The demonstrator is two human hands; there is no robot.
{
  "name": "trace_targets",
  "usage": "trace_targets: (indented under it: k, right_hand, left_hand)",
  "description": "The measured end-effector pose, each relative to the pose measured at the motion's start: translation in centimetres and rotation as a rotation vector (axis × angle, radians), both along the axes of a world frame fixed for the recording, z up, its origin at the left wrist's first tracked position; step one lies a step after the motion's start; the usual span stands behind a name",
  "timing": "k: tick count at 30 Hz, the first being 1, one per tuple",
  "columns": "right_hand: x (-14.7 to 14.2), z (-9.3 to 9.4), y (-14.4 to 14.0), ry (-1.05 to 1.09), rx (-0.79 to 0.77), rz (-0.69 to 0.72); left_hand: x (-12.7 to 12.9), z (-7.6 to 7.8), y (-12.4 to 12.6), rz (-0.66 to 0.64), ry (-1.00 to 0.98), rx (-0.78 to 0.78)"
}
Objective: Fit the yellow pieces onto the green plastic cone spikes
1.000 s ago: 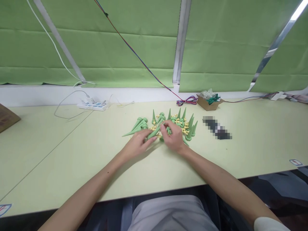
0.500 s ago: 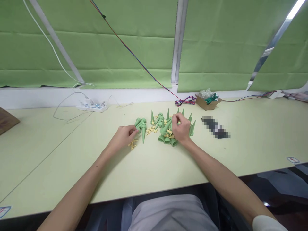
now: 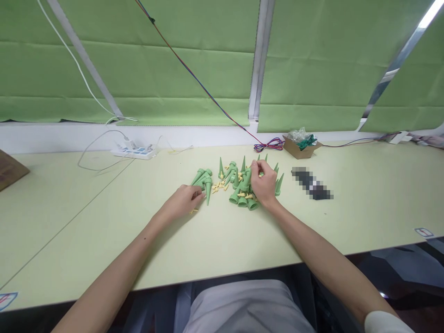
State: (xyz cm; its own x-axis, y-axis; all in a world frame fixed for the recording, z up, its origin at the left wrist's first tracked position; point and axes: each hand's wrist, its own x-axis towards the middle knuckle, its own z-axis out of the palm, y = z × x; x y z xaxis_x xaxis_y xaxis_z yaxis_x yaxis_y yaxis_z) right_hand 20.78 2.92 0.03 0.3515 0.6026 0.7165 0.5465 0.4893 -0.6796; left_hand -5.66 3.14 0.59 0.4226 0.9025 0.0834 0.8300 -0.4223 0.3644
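My left hand (image 3: 187, 200) is low over the table, its fingers bent together beside a small group of green plastic spikes (image 3: 208, 189). Yellow small pronged pieces (image 3: 194, 211) show partly under it. Whatever its fingertips hold, if anything, is hidden. My right hand (image 3: 264, 184) is closed in a pinch over a larger pile of hollow green spikes (image 3: 242, 202); I cannot make out what is in its fingers. Some spikes stand point up, like one green spike (image 3: 221, 169) at the back. Loose yellow pieces (image 3: 219, 186) lie between the two groups.
A cardboard box (image 3: 300, 149) with clear plastic and green material stands at the back, beside coiled red and blue wires (image 3: 268, 144). A white power strip (image 3: 135, 151) lies back left. A pixelated dark object (image 3: 312, 184) is to the right. The table's edge (image 3: 222, 277) runs in front.
My left hand has shifted slightly right and down, covering more of the yellow pieces near it. My right hand stays over the pile, nearly in place. The view has shifted a little.
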Motion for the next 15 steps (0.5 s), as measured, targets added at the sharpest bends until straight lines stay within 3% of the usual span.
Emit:
trace_targets:
  k: [3, 9, 15]
  right_hand:
    - [0.2, 0.1, 0.0, 0.009, 0.001, -0.032]
    - [0.4, 0.1, 0.3, -0.032, -0.067, -0.041]
    - [0.8, -0.4, 1.0, -0.106, -0.192, -0.088]
  left_hand:
    - [0.0, 0.1, 0.1, 0.029, -0.031, 0.017]
    - [-0.7, 0.1, 1.0, 0.208, -0.044, 0.167]
    - [-1.6, -1.0, 1.9, 0.231, 0.021, 0.161]
